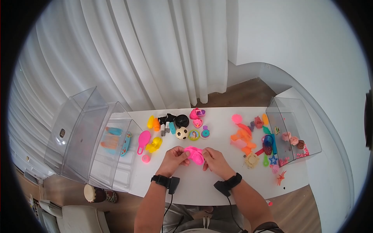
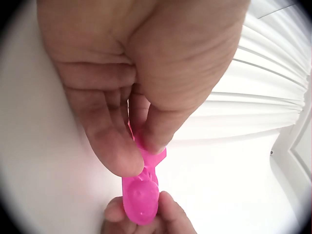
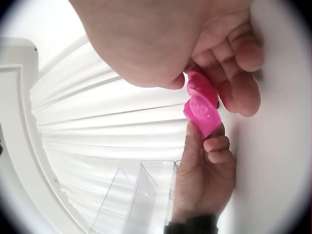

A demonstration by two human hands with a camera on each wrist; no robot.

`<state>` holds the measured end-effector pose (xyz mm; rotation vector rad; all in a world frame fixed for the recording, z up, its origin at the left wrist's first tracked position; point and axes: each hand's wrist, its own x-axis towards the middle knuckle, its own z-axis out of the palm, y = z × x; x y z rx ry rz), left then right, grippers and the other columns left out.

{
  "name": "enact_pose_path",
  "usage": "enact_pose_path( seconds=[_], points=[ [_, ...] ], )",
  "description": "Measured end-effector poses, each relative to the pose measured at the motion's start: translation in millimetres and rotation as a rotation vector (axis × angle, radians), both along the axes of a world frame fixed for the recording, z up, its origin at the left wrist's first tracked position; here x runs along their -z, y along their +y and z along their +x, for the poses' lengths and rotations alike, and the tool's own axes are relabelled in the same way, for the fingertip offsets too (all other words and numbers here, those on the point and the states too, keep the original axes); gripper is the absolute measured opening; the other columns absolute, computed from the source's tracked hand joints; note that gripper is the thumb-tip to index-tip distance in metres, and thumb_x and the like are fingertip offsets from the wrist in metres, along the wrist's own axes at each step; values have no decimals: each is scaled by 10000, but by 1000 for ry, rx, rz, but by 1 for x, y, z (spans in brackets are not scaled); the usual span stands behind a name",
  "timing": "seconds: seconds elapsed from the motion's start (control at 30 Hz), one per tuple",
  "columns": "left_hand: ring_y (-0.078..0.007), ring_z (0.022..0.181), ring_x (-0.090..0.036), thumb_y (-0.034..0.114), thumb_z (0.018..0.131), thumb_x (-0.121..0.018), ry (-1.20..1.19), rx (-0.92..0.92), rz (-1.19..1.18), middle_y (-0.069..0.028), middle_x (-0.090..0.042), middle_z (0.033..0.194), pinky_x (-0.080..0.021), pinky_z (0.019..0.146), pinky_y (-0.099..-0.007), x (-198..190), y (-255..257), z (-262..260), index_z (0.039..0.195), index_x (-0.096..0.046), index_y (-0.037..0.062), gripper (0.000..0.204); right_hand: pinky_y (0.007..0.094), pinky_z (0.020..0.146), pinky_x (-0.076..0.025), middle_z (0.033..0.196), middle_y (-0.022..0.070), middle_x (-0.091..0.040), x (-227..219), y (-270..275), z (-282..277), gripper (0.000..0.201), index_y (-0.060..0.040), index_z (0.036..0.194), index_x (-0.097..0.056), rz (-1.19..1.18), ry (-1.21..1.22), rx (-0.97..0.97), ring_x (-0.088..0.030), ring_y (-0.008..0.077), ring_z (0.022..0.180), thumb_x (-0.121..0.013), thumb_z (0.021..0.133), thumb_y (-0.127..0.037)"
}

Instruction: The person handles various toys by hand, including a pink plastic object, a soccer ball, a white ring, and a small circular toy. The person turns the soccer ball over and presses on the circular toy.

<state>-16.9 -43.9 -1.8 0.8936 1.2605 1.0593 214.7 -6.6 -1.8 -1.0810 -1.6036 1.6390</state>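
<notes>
Near the front middle of the table, both hands hold a small bright pink moulded plastic toy (image 1: pixel 195 155). My left hand (image 1: pixel 173 160) pinches its left end between thumb and fingers. At the opposite end, the thumb and fingers of my right hand (image 1: pixel 217 162) grip it. Seen from the left wrist, the pink toy (image 2: pixel 141 201) shows a rounded, bumpy end between the two hands. The right wrist view shows a wavy-edged face of the pink toy (image 3: pixel 202 108). Fingers cover both of its ends, so its exact kind cannot be told.
A clear lidded box (image 1: pixel 112 174) with toys inside stands at left, its lid raised. Another clear box (image 1: pixel 316 143) is at right. Behind the hands lie a pink paddle (image 1: pixel 144 139), yellow duck (image 1: pixel 154 145) and toy football (image 1: pixel 182 133). Several colourful toys, including a blue star (image 1: pixel 273 160), lie at right.
</notes>
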Motion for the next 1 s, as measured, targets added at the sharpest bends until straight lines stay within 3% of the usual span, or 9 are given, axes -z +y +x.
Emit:
enact_pose_path(
  seconds=[0.07,0.17,0.23,0.33,0.43,0.53,0.67,0.77,1.0],
  points=[
    [-128,766,-711,189,1039,-733,-48,11,3,-32,-709,913,-583,706,-263,2,0,-1,1042,-655,61,150,330,597,-548,899,122,-734,-3,-4,-4,338,19,1184,-630,55,-45,24,-705,201,606,-578,1083,-299],
    [-141,766,-714,228,1058,-709,-40,9,3,-47,-712,919,-594,712,-277,3,1,-1,1034,-652,59,180,367,710,-583,1088,166,-710,-3,-8,-6,485,9,1330,-587,259,-109,74,-737,237,723,-712,1003,-327],
    [-144,767,-722,245,1056,-713,-51,6,6,-55,-720,911,-603,722,-275,3,2,-1,1039,-657,52,202,401,823,-595,1255,182,-633,-3,-12,-5,683,-19,1445,-525,526,-263,38,-744,290,931,-803,912,-343],
    [-146,769,-730,268,1055,-716,-67,11,15,-64,-727,902,-613,733,-272,2,3,0,1035,-661,43,233,430,899,-592,1286,176,-591,6,-12,-7,745,-28,1461,-510,693,-317,47,-708,330,1081,-832,871,-350],
    [-141,768,-728,277,1051,-720,-62,40,22,-61,-725,907,-615,731,-271,2,2,1,1022,-665,41,244,454,926,-592,1280,163,-609,6,-14,-11,698,-39,1428,-550,700,-336,71,-688,367,1114,-830,859,-329],
    [-132,763,-724,272,1046,-726,-59,68,32,-56,-723,909,-612,724,-268,2,3,2,1020,-672,41,239,418,877,-599,1293,135,-615,19,-11,-12,643,-76,1402,-595,722,-370,65,-706,327,1039,-842,854,-301],
    [-121,753,-720,251,1043,-714,-26,87,11,-57,-723,902,-605,713,-261,2,1,1,1026,-679,34,220,416,883,-602,1284,124,-628,20,-14,-15,586,-84,1368,-626,770,-413,64,-705,336,1072,-820,867,-319],
    [-124,733,-713,235,1047,-691,-17,86,38,-60,-725,885,-588,690,-263,3,-3,1,1039,-684,23,213,463,913,-595,1265,139,-639,6,-23,-18,540,-100,1345,-630,748,-493,76,-695,364,1112,-790,872,-304],
    [-131,692,-693,246,1042,-692,54,163,108,-63,-732,855,-554,651,-275,10,-5,0,1030,-707,8,239,480,852,-580,1136,149,-674,-1,-34,-30,581,-65,1354,-589,1023,-648,101,-706,372,1001,-793,864,-300]
  ],
)
